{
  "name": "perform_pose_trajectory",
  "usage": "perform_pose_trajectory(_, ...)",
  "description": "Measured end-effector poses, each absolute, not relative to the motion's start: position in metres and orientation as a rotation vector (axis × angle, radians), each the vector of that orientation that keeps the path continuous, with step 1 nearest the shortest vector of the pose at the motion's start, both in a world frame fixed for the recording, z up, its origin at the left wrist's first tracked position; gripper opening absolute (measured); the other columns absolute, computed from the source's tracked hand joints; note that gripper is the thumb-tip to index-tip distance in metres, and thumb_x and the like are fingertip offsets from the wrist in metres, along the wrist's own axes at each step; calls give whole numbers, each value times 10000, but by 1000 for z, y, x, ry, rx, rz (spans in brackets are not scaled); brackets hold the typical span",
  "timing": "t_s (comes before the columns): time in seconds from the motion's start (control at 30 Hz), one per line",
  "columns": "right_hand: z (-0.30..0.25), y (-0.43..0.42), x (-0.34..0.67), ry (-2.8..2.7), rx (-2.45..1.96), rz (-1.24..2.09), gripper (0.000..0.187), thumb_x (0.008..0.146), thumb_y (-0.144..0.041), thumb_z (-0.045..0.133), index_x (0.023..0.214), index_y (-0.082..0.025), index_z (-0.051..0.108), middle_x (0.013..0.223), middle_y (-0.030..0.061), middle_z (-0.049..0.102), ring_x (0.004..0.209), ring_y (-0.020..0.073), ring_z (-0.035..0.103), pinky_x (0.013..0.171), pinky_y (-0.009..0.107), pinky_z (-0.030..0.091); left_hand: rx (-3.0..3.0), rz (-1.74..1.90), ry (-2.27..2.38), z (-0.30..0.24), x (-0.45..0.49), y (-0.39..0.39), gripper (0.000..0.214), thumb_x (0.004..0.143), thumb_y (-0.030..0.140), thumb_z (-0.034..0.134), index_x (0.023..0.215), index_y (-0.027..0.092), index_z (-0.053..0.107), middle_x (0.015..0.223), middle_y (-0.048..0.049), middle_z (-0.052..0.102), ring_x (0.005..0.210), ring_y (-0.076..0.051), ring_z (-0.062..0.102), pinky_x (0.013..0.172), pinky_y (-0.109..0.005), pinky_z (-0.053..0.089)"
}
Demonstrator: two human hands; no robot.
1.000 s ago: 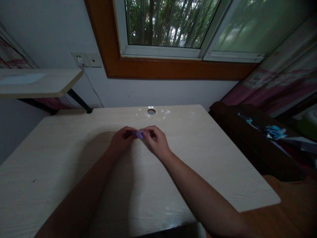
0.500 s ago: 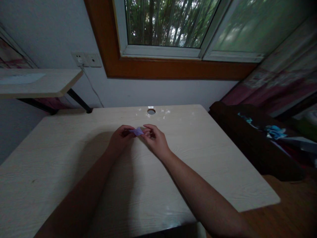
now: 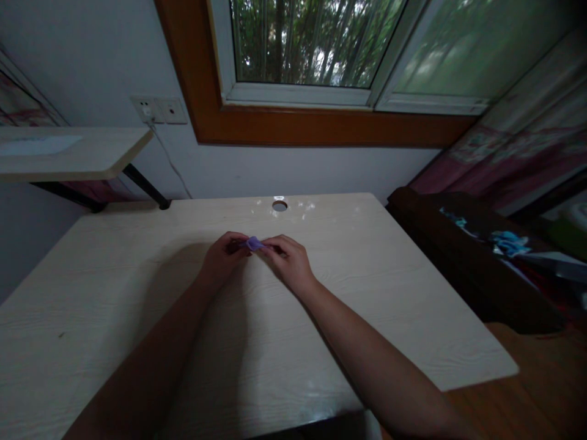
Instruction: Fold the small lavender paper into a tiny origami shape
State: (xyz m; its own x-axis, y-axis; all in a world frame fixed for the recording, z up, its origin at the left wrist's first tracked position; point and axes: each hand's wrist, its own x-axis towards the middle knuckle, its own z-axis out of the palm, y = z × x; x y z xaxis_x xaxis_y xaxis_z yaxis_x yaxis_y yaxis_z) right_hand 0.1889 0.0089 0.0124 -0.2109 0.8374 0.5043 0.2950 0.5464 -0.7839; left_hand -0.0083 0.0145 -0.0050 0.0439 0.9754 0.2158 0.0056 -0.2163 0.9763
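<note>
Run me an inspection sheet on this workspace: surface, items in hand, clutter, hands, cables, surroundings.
Surface: pale wood-grain table with a round hole near its far edge and a small dark mark at left.
Items in hand: one small purple piece; material unclear.
Clutter: crumpled blue item off the table at right; pale sheet on the raised shelf.
Hands: left hand and right hand pinch opposite ends of the purple piece.
Cables: white cord hanging from a wall socket.
Surroundings: window ahead, curtain at right.

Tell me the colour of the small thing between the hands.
Purple, seen best in the head view.
</note>
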Motion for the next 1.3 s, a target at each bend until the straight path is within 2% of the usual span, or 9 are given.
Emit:
perform_pose_trajectory(0.5,12,7,188,-1753,-894,679,141,897,-301,654,1004,-259,736,916,43,725,829,176,664,748,296,518,1378,1251,1007,-1,-5,12,353,698,353,823,936,175,633,808,-26,720,718,-161,699,729,-318,581)
perform_pose_trajectory(0.7,13,7,188,-1803,-848,671,130,914,-270,626,987,-251,732,922,41,717,845,170,660,778,298,519,1361,1254,977,-1,-6,12,381,701,367,821,953,174,612,766,-14,701,652,-150,689,658,-295,571)
perform_pose_trajectory(0.83,13,7,189,-1801,-856,668,118,917,-259,618,950,-254,731,903,41,718,837,174,664,777,303,522,1372,1284,985,1,-6,11,397,723,348,809,1024,185,606,845,-30,725,710,-155,704,696,-296,573)
perform_pose_trajectory(0.93,12,8,189,-1808,-867,644,98,902,-270,643,939,-250,731,888,43,717,815,174,663,763,302,519,1370,1333,1013,2,-6,11,406,741,333,796,1064,187,597,813,-17,717,719,-158,706,702,-295,574)
perform_pose_trajectory(1.13,10,8,187,-1833,-862,645,108,904,-287,639,944,-256,735,914,47,729,825,177,670,753,301,525,1381,1398,1077,1,-6,11,267,774,328,765,960,182,641,775,-3,695,678,-139,682,689,-286,569)
perform_pose_trajectory(1.3,9,8,186,-1865,-855,656,146,913,-278,622,1003,-264,735,963,51,733,860,179,678,799,308,534,1444,1412,1178,4,-7,9,180,808,326,732,905,182,684,852,-23,705,758,-146,679,763,-297,563)
